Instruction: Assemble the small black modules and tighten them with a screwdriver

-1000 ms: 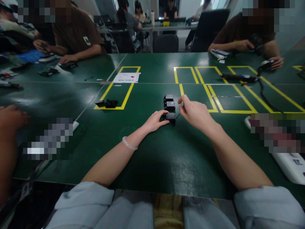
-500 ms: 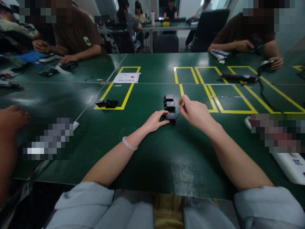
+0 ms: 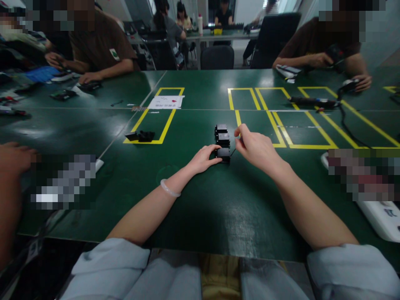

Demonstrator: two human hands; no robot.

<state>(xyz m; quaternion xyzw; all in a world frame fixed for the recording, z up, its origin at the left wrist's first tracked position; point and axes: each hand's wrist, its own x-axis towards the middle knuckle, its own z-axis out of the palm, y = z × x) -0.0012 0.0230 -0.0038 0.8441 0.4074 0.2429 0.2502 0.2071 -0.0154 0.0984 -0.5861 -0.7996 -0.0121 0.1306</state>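
Three black box-shaped parts (image 3: 223,138) stand in a row on the green table, running away from me. The nearest black part (image 3: 223,154) sits between the thumb and fingers of my left hand (image 3: 204,159), which steadies it from the left side. My right hand (image 3: 254,146) is closed in a pinch just right of the row. From its fingertips a thin dark shaft (image 3: 233,152) slants down to the right side of the nearest part. The tool's handle is hidden in my fingers, so its exact kind is unclear.
Yellow tape rectangles (image 3: 168,126) mark the table. A small black part (image 3: 140,136) lies left. White-edged devices flank me at left (image 3: 99,164) and right (image 3: 383,221). Across sit two co-workers; a black cable (image 3: 345,121) runs at right. Another person's arm (image 3: 11,183) enters at left.
My hands and the black parts keep their places, and the thin shaft has barely shifted. The other person's hand at the left edge has moved slightly, as have a co-worker's hands at upper left.
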